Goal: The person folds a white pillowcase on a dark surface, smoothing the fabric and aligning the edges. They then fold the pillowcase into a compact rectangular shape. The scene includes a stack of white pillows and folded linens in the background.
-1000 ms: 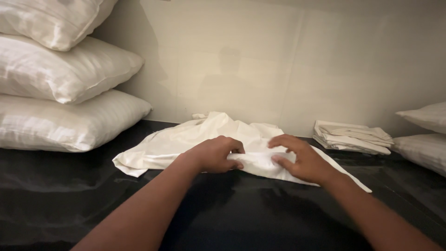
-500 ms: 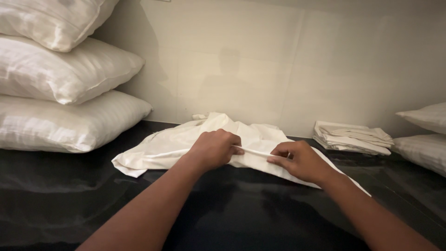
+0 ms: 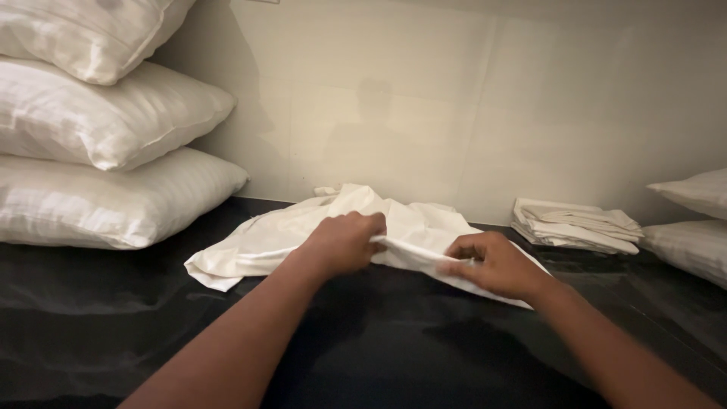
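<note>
A crumpled white pillowcase (image 3: 295, 231) lies on the dark glossy surface (image 3: 363, 341) near the wall. My left hand (image 3: 344, 242) pinches its near edge in a closed fist. My right hand (image 3: 492, 265) grips the same edge further right, thumb and fingers closed on the cloth. The edge is stretched taut between both hands and lifted slightly off the surface.
Three white pillows (image 3: 113, 193) are stacked at the left against the wall. A pile of folded white cloths (image 3: 575, 226) sits at the back right. Two more pillows (image 3: 693, 227) lie at the right edge. A pale wall (image 3: 454, 98) closes the back.
Both hands have gathered the pillowcase's near edge and drawn apart, my right hand sliding right along it. The edge is now taut between them.
</note>
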